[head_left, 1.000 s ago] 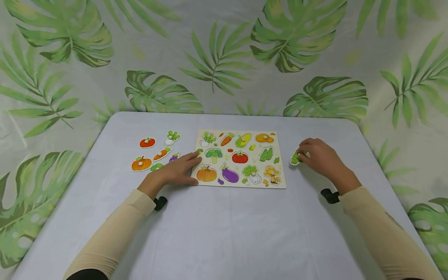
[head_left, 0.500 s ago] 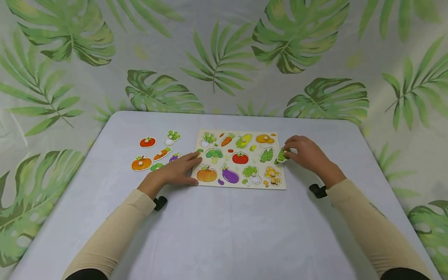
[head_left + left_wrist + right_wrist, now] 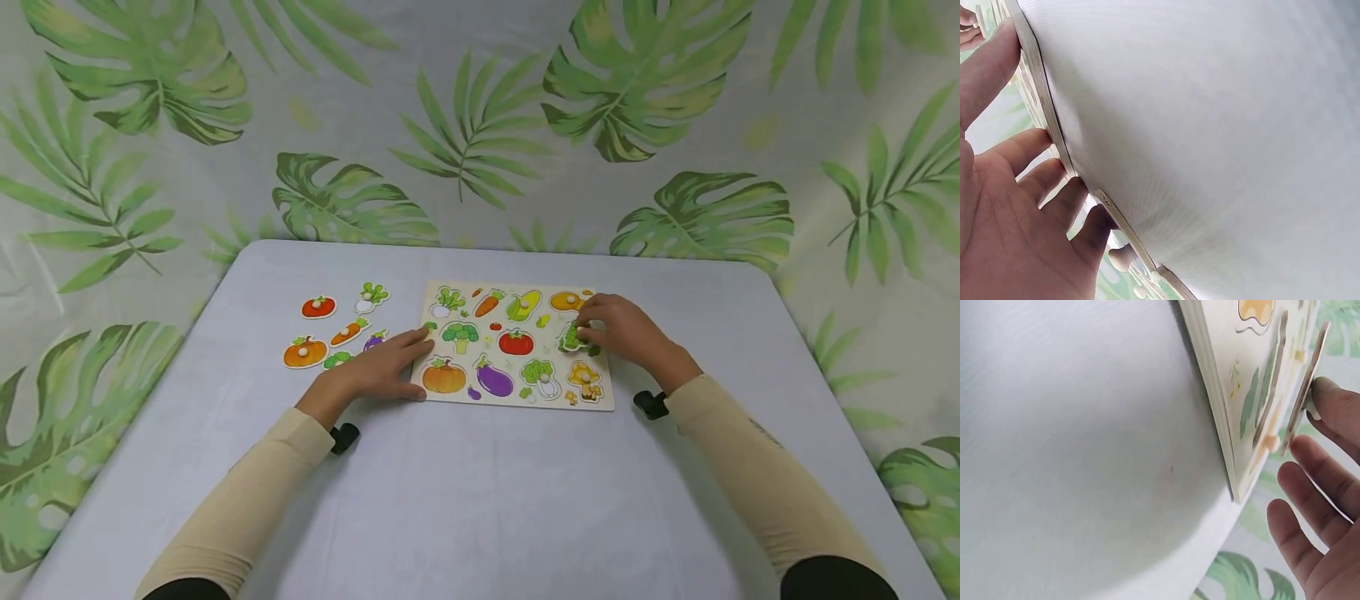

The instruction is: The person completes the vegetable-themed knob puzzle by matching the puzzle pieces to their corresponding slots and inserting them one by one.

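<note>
On the table lies a wooden peg puzzle board [image 3: 546,348] with vegetable pictures. My left hand [image 3: 371,367] rests along its left edge; in the left wrist view its fingers touch the board's side, spread and nearly straight. My right hand [image 3: 630,333] pinches the peg of a green pea-pod-like puzzle piece [image 3: 573,337] between thumb and index finger. This piece hovers over the matching green picture at the board's right. The right wrist view has the held piece [image 3: 1304,390] tilted and apart from the board, the other fingers loosely extended.
Left of the board lie loose pieces: a tomato [image 3: 318,307], a radish [image 3: 371,297], a carrot [image 3: 349,332], a pumpkin [image 3: 304,352], a green piece [image 3: 337,359] and an eggplant [image 3: 374,340], partly hidden by the left hand. A mushroom piece [image 3: 585,380] sits in the board.
My right hand has carried the green piece leftward from the table right of the board to above the board's right side. The left hand has stayed in place.
</note>
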Available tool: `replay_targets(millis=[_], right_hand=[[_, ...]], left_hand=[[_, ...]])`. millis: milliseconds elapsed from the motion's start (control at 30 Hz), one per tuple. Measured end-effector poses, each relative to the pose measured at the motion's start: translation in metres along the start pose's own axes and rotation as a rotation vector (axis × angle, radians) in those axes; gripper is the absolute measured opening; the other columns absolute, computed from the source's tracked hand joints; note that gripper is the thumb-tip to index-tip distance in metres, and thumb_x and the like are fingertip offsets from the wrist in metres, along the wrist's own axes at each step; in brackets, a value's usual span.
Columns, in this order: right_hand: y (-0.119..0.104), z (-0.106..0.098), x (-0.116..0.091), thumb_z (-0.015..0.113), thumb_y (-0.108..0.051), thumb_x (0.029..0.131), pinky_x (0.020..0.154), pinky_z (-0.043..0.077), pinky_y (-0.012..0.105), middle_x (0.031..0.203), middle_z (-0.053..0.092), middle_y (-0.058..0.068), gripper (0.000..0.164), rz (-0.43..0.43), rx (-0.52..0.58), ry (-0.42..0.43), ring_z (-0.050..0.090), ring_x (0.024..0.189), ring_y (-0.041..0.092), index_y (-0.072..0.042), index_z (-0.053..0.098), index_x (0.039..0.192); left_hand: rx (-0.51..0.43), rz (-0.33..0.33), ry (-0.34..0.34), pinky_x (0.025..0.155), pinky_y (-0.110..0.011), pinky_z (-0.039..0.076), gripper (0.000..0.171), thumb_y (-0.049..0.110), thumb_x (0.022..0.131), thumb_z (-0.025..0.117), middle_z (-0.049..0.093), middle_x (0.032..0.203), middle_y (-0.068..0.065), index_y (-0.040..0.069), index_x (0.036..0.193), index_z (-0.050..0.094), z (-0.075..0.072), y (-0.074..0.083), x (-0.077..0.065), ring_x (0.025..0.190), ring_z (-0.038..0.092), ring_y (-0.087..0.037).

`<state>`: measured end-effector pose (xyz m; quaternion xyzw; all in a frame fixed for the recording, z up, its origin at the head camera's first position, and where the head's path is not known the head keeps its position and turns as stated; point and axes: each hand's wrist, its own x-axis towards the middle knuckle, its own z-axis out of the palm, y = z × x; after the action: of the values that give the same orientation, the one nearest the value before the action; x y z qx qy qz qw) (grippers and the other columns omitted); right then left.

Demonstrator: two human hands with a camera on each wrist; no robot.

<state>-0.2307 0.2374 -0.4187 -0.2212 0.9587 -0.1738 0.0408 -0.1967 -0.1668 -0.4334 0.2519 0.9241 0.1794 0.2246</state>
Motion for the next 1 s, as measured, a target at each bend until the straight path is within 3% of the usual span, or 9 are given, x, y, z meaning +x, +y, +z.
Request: replay_targets(millis=[300,567,1000], right_hand=[[-0.006,0.002,0.008,0.070,-0.019,0.093,0.109,0.045,0.053,0.122,0.065,0.014,0.019,0.047,0.001,-0.042,0.056,0.123,0.035,-0.006,0.075,0.106],[-0.005,0.007,0.010,0.070,-0.019,0.092,0.104,0.048,0.051,0.119,0.067,0.015,0.019,0.042,-0.018,-0.049,0.060,0.115,0.033,-0.006,0.076,0.104],[-0.007,0.011,0.016,0.070,-0.019,0.092,0.101,0.049,0.048,0.115,0.068,0.013,0.019,0.103,-0.024,-0.097,0.061,0.110,0.030,-0.006,0.076,0.105]], left_hand=[[0.008,-0.004,-0.003,0.124,-0.053,0.024,0.086,0.040,0.088,0.073,0.012,0.169,-0.006,0.016,0.157,0.029,-0.001,0.000,0.000,0.156,0.016,-0.033],[0.007,-0.006,-0.005,0.124,-0.052,0.024,0.086,0.041,0.088,0.073,0.012,0.169,-0.006,0.016,0.158,0.029,0.000,0.000,0.000,0.156,0.016,-0.033],[0.008,-0.008,-0.007,0.124,-0.053,0.025,0.086,0.041,0.088,0.073,0.012,0.169,-0.006,0.016,0.158,0.028,0.000,0.000,-0.001,0.156,0.016,-0.033]])
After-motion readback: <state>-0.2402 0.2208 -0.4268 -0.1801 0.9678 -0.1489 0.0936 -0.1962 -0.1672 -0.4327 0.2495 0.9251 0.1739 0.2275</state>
